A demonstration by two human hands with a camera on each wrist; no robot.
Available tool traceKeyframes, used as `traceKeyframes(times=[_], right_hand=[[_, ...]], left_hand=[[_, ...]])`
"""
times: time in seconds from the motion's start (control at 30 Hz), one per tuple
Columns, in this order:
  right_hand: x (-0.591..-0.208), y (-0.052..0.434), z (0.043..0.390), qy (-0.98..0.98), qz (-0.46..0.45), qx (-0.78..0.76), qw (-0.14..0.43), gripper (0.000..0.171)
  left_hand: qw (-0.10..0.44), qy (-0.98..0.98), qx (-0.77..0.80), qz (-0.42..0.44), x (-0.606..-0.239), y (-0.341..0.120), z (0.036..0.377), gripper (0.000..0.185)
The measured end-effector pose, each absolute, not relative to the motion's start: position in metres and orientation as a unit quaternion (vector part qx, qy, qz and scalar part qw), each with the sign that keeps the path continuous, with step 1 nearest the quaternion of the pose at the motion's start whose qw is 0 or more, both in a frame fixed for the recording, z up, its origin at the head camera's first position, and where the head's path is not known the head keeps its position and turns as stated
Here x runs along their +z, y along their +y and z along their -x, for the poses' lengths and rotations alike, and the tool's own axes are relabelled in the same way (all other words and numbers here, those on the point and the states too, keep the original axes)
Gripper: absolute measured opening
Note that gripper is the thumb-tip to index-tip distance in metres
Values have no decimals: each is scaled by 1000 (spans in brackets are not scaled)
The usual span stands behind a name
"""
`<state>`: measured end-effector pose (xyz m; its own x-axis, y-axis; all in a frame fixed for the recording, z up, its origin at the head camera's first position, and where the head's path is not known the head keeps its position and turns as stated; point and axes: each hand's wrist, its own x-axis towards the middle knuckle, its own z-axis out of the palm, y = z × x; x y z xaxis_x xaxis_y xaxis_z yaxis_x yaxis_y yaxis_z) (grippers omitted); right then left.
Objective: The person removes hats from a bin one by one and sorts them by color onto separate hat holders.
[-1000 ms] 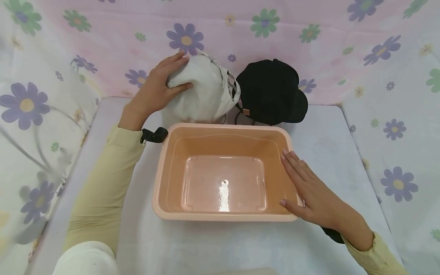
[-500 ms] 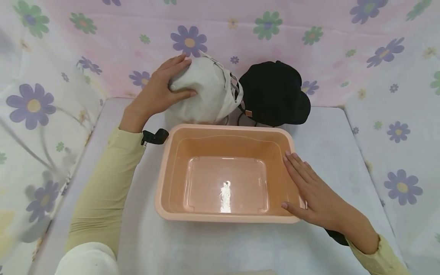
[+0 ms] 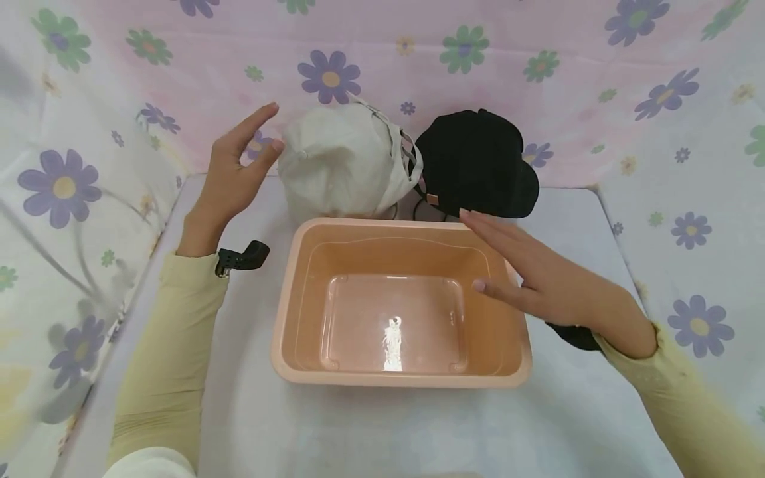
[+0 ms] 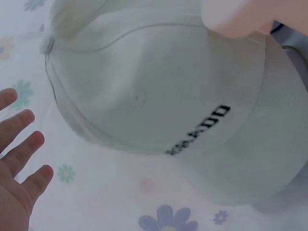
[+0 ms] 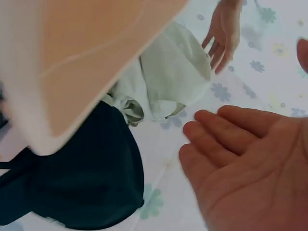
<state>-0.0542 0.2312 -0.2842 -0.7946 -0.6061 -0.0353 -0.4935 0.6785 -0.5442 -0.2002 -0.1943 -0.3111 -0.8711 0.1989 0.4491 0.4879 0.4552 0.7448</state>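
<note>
Behind a peach plastic basin [image 3: 400, 380] two caps stand side by side against the back cloth. The off-white cap [image 3: 340, 159] is on the left; dark lettering shows on its front in the left wrist view. My left hand [image 3: 230, 172] is beside that cap, fingers spread and apart from it, holding nothing. The black cap [image 3: 472, 162] is on the right, with a small brown tag near its lower edge. Over the basin's right rim hovers my right hand [image 3: 526, 265], fingers straight, fingertips close to the black cap's lower edge in the head view.
A white cloth [image 3: 382, 431] covers the surface under the basin. Flower-printed curtains [image 3: 394, 40] enclose the back and both sides. A black wrist camera [image 3: 242, 257] sits on the left wrist.
My left hand has let go of the off-white cap and drawn back to the left. My right hand has lifted off the basin's right rim and moved up toward the black cap.
</note>
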Motion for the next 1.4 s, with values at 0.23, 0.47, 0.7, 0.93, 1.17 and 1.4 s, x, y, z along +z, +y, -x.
traceKeyframes(times=[0.23,0.47,0.7,0.93,1.17,1.4], right_hand=[[-276,202,113,867,355,-345,57,56],[-276,170,154,847,296,-438,63,47],[-278,146,189,839,255,-478,54,47],[-276,123,214,787,196,-574,109,48],[-274,112,225,774,170,-588,159,47],[-275,110,229,792,179,-566,145,33]], left_hand=[[175,-826,-520,133,-335,-209,197,43],[140,-827,-540,68,-368,-216,191,42],[7,-830,-558,-7,-405,-219,189,52],[-83,-789,-609,-25,-420,-210,184,66],[-134,-750,-646,-43,-430,-206,186,65],[-144,-722,-671,-87,-446,-202,190,61]])
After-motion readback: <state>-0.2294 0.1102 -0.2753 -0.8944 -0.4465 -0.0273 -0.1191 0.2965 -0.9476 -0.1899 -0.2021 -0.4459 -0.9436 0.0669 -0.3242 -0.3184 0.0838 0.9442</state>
